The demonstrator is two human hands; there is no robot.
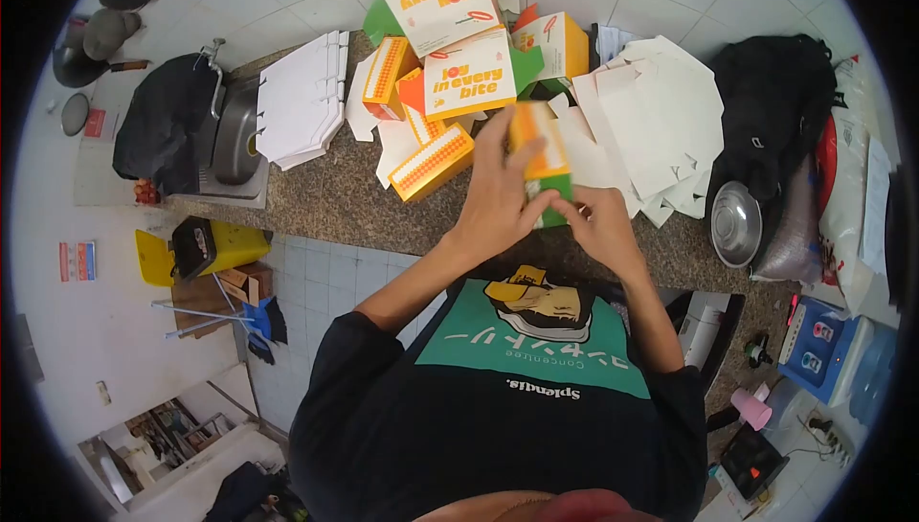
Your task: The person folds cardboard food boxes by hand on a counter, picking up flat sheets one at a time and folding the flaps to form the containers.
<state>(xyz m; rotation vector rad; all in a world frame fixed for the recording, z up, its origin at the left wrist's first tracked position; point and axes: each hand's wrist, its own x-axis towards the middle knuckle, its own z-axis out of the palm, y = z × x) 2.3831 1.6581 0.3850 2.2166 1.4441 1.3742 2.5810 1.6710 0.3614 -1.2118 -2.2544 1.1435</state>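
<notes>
A small yellow, white and green carton [544, 153] is held upright over the counter's front part, slightly blurred. My left hand [498, 187] wraps its left side, with fingers over the printed face and the thumb near the lower edge. My right hand [595, 220] pinches at the carton's lower right, by the green end. Left of my hands, a finished-looking yellow carton [433, 163] lies on the counter. Behind it are more cartons, including a white-faced one [469, 72] printed "joy in every bite" and another standing carton [388, 77].
Flat white card blanks [302, 101] are stacked at the left beside a steel sink [236, 139]. More white blanks [661, 120] pile up at the right on the granite counter [335, 201]. A black bag [775, 101] and a metal bowl [736, 225] stand further right.
</notes>
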